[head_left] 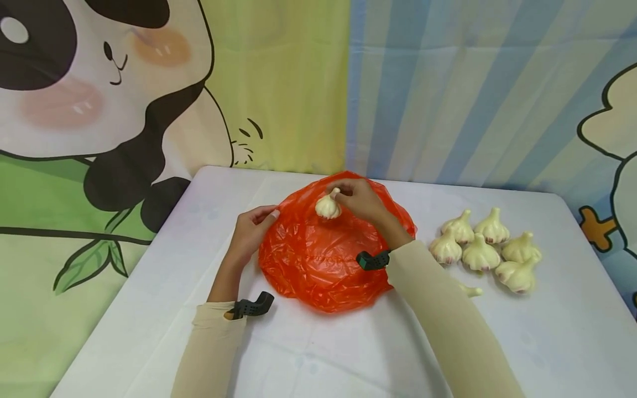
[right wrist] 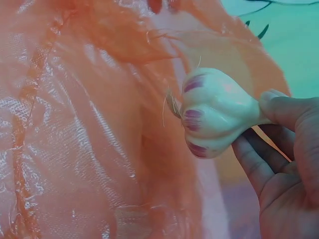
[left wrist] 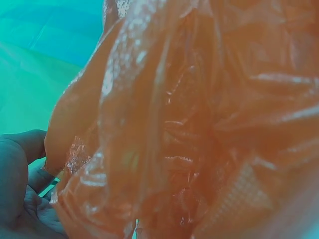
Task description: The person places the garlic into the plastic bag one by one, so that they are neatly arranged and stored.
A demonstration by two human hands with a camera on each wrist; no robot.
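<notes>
A red plastic bag (head_left: 328, 276) lies spread wide on the table, its rim gathered up around the middle. At its left edge my left hand (head_left: 252, 231) pinches the plastic between thumb and fingers; the left wrist view shows this hand (left wrist: 22, 184) beside the wrinkled film (left wrist: 139, 124). My right hand (head_left: 362, 200) holds a garlic bulb (head_left: 328, 208) by its stem over the bag's far part. In the right wrist view that bulb (right wrist: 214, 112) is pale with purple streaks and dry roots, its stem between thumb and fingers (right wrist: 279, 109).
Several garlic bulbs (head_left: 480, 253) sit in a cluster on the right of the white table (head_left: 308, 359). One more bulb (head_left: 471, 291) is mostly hidden behind the right sleeve. A printed curtain (head_left: 288, 83) hangs behind the table's back edge.
</notes>
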